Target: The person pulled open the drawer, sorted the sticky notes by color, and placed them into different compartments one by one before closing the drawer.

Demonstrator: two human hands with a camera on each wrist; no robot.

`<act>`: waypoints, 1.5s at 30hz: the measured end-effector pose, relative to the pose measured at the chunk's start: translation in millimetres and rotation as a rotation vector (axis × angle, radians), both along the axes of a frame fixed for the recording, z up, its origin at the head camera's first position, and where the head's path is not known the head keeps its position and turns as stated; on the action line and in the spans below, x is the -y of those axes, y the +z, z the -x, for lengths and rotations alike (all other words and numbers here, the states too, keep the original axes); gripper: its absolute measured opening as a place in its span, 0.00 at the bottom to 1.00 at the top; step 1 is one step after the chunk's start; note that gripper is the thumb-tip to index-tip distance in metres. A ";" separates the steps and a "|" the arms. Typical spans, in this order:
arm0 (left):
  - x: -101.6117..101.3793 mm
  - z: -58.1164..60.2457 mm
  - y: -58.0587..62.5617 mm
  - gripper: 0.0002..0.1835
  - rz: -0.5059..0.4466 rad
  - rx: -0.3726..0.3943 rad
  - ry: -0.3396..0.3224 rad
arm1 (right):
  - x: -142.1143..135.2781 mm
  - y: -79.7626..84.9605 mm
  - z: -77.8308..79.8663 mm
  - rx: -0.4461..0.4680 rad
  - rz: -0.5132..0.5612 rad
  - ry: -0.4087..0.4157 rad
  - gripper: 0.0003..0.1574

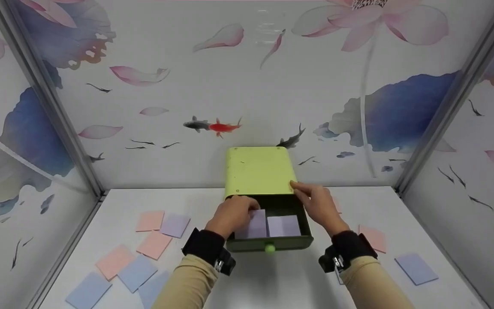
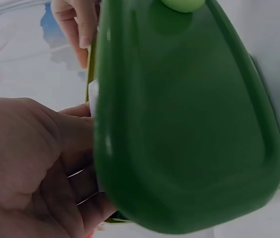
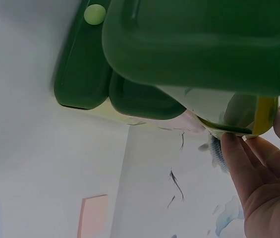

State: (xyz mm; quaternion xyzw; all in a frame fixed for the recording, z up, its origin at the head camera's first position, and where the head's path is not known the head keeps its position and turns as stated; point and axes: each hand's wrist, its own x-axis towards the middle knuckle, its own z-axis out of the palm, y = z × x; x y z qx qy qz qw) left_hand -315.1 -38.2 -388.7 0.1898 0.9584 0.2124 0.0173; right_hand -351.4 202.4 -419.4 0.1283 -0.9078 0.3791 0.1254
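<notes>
A small drawer cabinet [image 1: 260, 169] with a yellow-green top stands at the back of the table. Its top drawer [image 1: 247, 245], dark green with a light green knob [image 1: 269, 248], is pulled out toward me. Two purple square cards show inside: the left card [image 1: 256, 225] leans up, and the right card [image 1: 284, 226] is beside it. My left hand [image 1: 235, 214] reaches in over the drawer's left side and pinches the left card; the drawer front hides its fingertips in the left wrist view. With thumb and fingers, my right hand [image 1: 317, 204] grips the cabinet's front right edge.
Left of the cabinet lie several pink cards [image 1: 116, 262], a purple card [image 1: 175, 225] and several blue cards [image 1: 88, 291]. On the right are a pink card [image 1: 373, 238] and a blue card [image 1: 416, 269]. Lower drawers [image 3: 85, 64] sit beneath the pulled-out one. Patterned panels enclose the table.
</notes>
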 end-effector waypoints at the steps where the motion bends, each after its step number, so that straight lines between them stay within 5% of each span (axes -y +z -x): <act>1: 0.1 0.7 -1.5 0.11 0.003 0.022 -0.004 | 0.4 0.0 0.2 0.001 0.001 -0.002 0.21; 8: -2.5 2.4 -9.2 0.15 0.015 0.098 -0.021 | 1.0 1.3 -0.6 -0.001 -0.014 -0.007 0.21; 19: -7.1 4.2 -18.8 0.15 0.137 -0.054 -0.041 | 0.2 -1.4 -1.3 -0.018 0.006 0.011 0.21; 30: -4.5 4.6 -24.4 0.10 0.154 -0.168 -0.062 | 0.4 -0.8 -1.6 -0.030 0.016 0.012 0.20; 45: 26.5 5.7 -0.9 0.10 -0.079 -0.078 -0.113 | -0.7 -0.8 -2.0 -0.027 0.001 0.009 0.20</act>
